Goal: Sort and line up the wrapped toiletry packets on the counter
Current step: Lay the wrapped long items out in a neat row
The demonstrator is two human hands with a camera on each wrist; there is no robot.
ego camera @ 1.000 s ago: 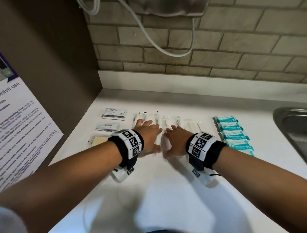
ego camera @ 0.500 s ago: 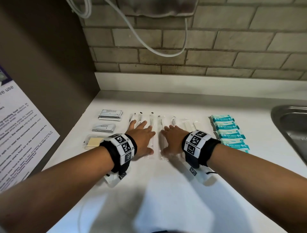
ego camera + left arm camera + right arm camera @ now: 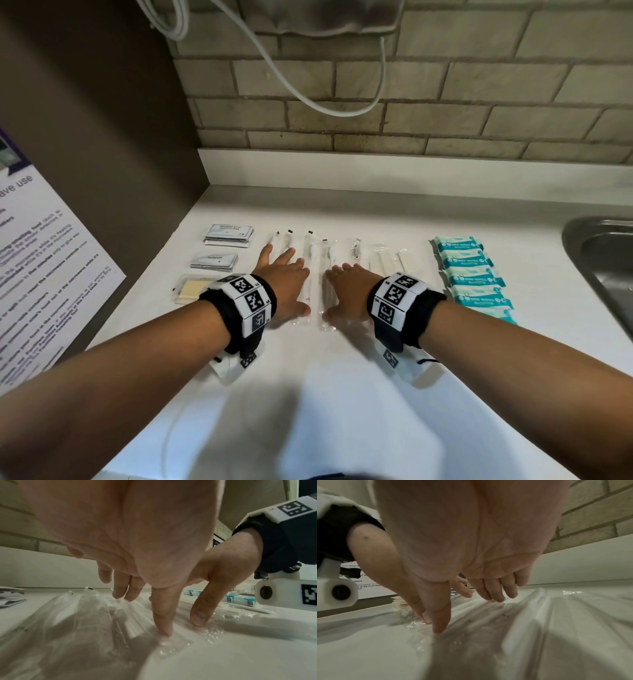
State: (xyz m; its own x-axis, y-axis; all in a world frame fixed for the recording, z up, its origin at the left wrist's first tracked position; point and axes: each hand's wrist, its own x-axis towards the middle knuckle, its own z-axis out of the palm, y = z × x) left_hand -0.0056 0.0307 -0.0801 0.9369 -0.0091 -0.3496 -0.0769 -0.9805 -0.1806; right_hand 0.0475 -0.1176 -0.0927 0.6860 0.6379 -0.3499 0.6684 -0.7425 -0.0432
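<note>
Several long clear-wrapped packets (image 3: 310,263) lie side by side in a row at the middle of the white counter (image 3: 342,394). My left hand (image 3: 284,279) lies flat on the left ones, fingers straight and spread. Beside it my right hand (image 3: 349,289) lies flat on the packets to the right. Between the two thumbs a couple of packets (image 3: 327,274) show. In the left wrist view my left thumb tip (image 3: 164,628) presses the clear wrap (image 3: 173,645). In the right wrist view my right thumb tip (image 3: 440,627) presses down too. Teal wipe packets (image 3: 471,274) form a column at the right; grey sachets (image 3: 228,234) lie at the left.
A steel sink (image 3: 603,267) opens at the far right. A dark side panel with a printed notice (image 3: 44,274) stands on the left. A brick wall (image 3: 411,102) with a hanging white cable (image 3: 308,102) closes the back. A flat yellow packet (image 3: 191,293) lies near my left wrist.
Both hands have stayed flat on the clear packets and shifted only slightly to the left along the row. Nothing was picked up or let go.
</note>
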